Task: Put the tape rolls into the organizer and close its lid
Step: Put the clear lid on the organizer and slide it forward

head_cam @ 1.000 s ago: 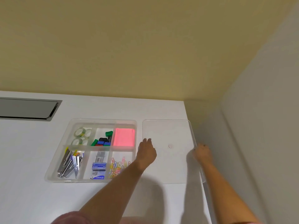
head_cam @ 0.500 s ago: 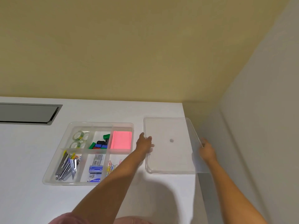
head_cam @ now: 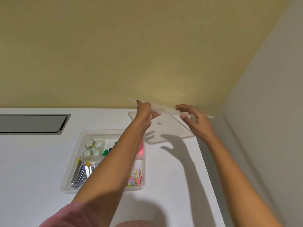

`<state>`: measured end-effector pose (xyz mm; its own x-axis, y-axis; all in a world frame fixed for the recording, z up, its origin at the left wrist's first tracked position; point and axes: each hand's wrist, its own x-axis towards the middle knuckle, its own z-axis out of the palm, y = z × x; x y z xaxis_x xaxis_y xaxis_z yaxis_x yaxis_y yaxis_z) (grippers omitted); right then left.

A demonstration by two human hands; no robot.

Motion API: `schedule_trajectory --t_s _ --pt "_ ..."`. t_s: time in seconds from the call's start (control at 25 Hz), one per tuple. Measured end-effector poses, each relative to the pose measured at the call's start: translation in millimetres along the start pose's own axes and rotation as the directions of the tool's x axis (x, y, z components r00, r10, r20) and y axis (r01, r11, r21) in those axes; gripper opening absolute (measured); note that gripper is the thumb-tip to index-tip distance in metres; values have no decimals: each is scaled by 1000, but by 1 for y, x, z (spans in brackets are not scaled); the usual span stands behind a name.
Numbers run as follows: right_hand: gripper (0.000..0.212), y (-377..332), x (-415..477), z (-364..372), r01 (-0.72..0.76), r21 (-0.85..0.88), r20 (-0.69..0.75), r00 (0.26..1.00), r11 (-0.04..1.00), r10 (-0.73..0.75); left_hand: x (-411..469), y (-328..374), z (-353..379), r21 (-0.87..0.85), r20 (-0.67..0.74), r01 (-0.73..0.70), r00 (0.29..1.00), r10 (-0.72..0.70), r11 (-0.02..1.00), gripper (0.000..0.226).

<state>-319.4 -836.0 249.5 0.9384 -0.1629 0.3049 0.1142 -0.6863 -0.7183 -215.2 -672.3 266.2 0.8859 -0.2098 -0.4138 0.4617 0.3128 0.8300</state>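
The clear plastic organizer lies open on the white table. Two tape rolls sit in its far-left compartment. The clear lid is lifted above the table, seen nearly edge-on and to the right of the organizer. My left hand grips the lid's left end. My right hand pinches the lid near its right end. My left forearm crosses over the organizer and hides part of its middle compartments.
The organizer also holds staplers, coloured paper clips, pink notes and small coloured items. A grey recessed panel lies at the table's far left. The table's right edge runs beside a grey wall; a yellow wall stands behind.
Both hands have raised the lid off the table, from lying flat at the right to held in the air nearly edge-on. The organizer has not moved.
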Motion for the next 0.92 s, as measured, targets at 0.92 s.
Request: schedule_trajectory --t_s 0.92 --pt "56 -69 25 170 -610 437 74 757 661 649 33 60 -261 618 -425 116 881 207 777 49"
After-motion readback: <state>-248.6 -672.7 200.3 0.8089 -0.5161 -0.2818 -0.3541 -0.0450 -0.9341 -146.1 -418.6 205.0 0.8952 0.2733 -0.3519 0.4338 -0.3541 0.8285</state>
